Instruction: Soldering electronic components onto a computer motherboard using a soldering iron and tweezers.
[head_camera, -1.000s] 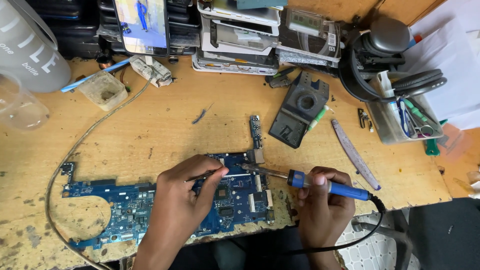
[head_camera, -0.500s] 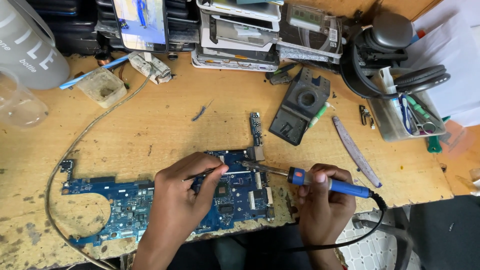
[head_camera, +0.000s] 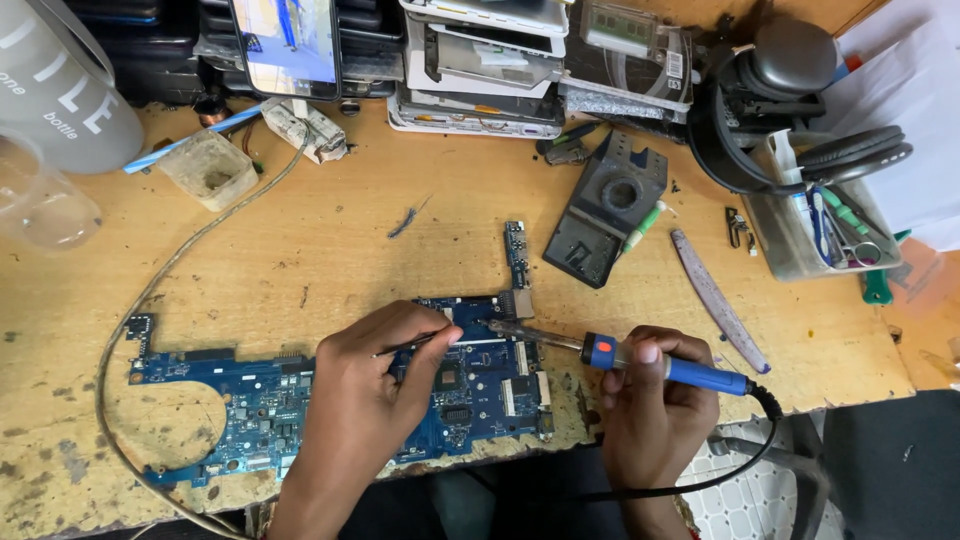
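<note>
Blue circuit board (head_camera: 230, 405) lies at the bench's near edge (head_camera: 60, 505), left hand (head_camera: 365, 400) pinching thin tweezers (head_camera: 408, 346) over it, right hand (head_camera: 655, 405) gripping blue soldering iron (head_camera: 640, 358), tip on board; bare wood behind, black stand (head_camera: 605, 205) beyond.

Lighting: bright, even, overhead; soft shadows lying under both hands. Focus: sharp throughout; wide lens bending the edges slightly.
</note>
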